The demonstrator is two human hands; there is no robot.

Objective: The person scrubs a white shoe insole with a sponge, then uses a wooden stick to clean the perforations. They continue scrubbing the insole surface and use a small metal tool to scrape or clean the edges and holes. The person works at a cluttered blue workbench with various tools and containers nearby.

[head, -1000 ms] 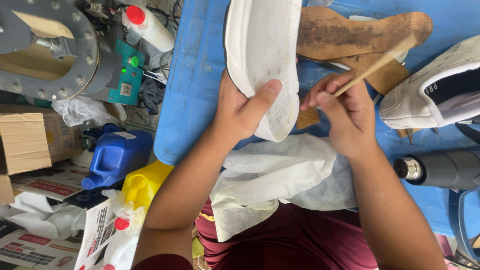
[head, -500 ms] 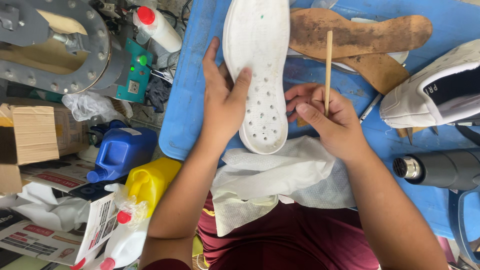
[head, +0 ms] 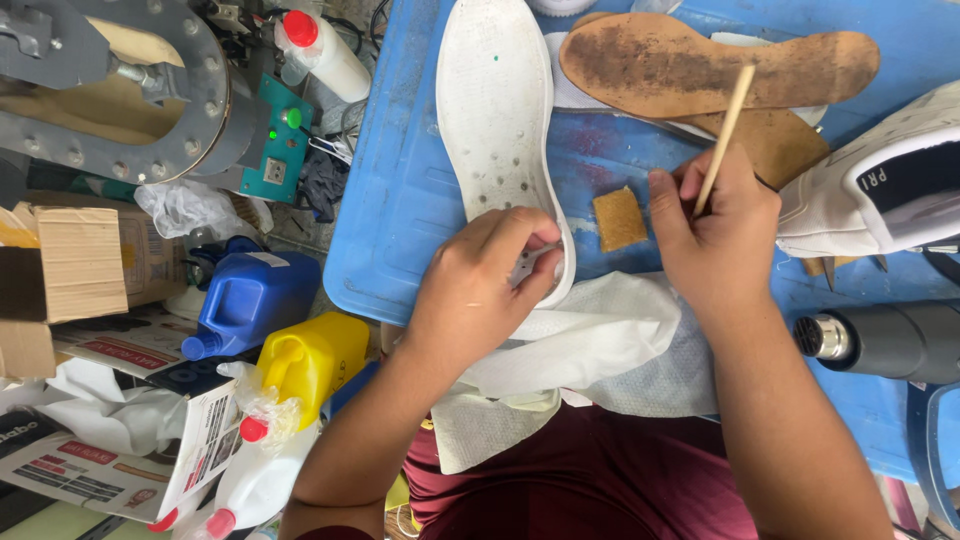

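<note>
My left hand (head: pixel 480 290) grips the heel end of the white shoe sole (head: pixel 497 130). My fingers curl over its edge and my thumb pushes on top, so the sole stays flat on the blue table (head: pixel 400 200) and does not slide. The sole points away from me, with its small holes facing up.

My right hand (head: pixel 715 225) pinches a thin wooden stick (head: pixel 727 130) like a pencil. The stick tips up and away, over the brown insole (head: pixel 700 65). I hold it near its low end, I think so I can poke or spread with it. The tip is hidden in my hand.

Between my two hands lies a small tan square patch (head: pixel 619 218), just beside the sole. A white cloth (head: pixel 590 345) lies across my lap and the table edge, maybe to keep my dark red clothes clean.

On my right sit a white shoe upper (head: pixel 870 190) and a grey heat tool (head: pixel 885 340), near enough to grab.

On the floor to my left stand a blue jug (head: pixel 250 300) and a yellow jug (head: pixel 310 360). Next to them are white squeeze bottles with red caps (head: pixel 255 470) and a brown cardboard box (head: pixel 70 265). Flat papers with red and white labels (head: pixel 90 470) lie low in the corner. Another red-capped bottle (head: pixel 325 50) lies at the top, by a grey metal machine (head: pixel 150 90).
</note>
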